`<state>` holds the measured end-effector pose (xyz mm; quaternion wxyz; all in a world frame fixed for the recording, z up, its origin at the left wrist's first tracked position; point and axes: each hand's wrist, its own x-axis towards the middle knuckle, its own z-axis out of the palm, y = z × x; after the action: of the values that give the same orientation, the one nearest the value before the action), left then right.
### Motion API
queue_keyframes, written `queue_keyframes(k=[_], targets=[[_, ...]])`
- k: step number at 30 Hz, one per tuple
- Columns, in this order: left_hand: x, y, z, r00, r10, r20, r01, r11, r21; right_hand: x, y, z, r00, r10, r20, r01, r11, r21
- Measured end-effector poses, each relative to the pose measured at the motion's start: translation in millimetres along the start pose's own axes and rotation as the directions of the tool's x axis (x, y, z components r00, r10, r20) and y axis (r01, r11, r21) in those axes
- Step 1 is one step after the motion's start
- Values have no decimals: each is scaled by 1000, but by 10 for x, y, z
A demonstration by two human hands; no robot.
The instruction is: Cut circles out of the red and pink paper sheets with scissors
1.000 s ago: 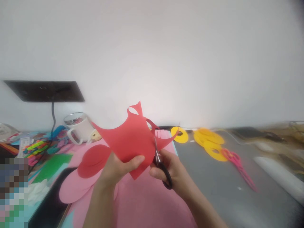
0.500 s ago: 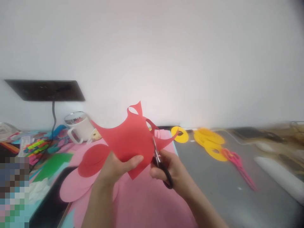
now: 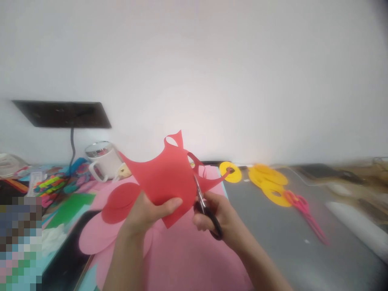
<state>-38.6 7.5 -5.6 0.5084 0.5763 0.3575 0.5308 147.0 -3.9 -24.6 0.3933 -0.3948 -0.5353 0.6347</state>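
Observation:
A sheet of red paper [image 3: 169, 173], with curved cut edges and holes near its top, is pinched in my left hand [image 3: 148, 212], thumb on top. My right hand [image 3: 220, 216] grips black-handled scissors [image 3: 209, 212], whose blades meet the right part of the red sheet. Beneath both hands lies pink paper [image 3: 194, 258]. Red paper circles [image 3: 121, 202] rest left of my left hand, on larger pink paper circles [image 3: 98, 234].
Yellow paper rings [image 3: 266, 178] and pink scissors [image 3: 306, 214] lie on the grey surface [image 3: 260, 230] at right. A white mug [image 3: 104, 161] stands back left, near a green sheet [image 3: 71, 208] and assorted craft pieces. A dark panel [image 3: 65, 114] is on the wall.
The view has shifted slightly, so the background sits a little further right. Both hands keep their holds, and the scissors have moved only slightly against the red paper.

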Motion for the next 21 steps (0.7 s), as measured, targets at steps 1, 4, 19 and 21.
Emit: queue_keyframes(k=[1, 4, 19, 21], targets=[[2, -4, -8, 1000, -3, 3, 3, 1000, -2, -1, 2, -4, 1000, 2, 2, -2, 1000, -6], [1, -6, -28, 1000, -22, 15, 22, 1000, 13, -1, -2, -11, 1000, -14, 25, 14, 1000, 2], [-53, 26, 9, 995, -102, -6, 102, 994, 36, 22, -13, -10, 994, -99, 56, 99, 995, 5], [-64, 40, 13, 994, -109, -17, 109, 994, 22, 20, -22, -5, 993, -105, 60, 105, 994, 8]])
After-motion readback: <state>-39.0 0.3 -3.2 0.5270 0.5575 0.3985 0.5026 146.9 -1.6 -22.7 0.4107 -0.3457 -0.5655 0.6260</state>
